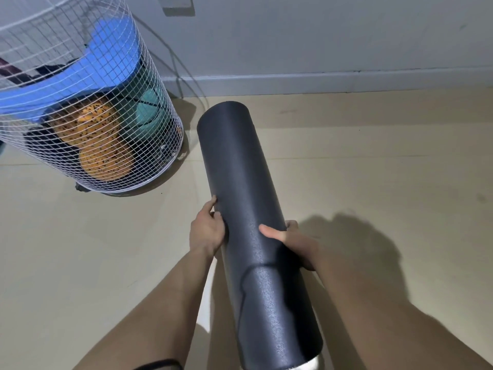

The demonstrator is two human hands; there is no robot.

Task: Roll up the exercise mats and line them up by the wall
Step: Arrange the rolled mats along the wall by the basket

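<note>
A rolled black mat [240, 182] is carried lengthwise, seemingly off the floor [373, 169], with its far end pointed at the wall [320, 36] and just right of a wire basket [149, 108]. The left hand [208, 232] is clasped on the roll's left side. The right hand [297, 245] is wrapped round the right side, its thumb laid over the top and its fingers hidden beneath. The rolling appears to be done, and the placing is judged to be the step in hand. A firm hold is needed on both sides so that the outer flap, apparently seen near the near end, cannot spring open. The roll is best set down along the foot of the wall, flap turned under, clear of the cable [184, 76] beside the basket.
</note>
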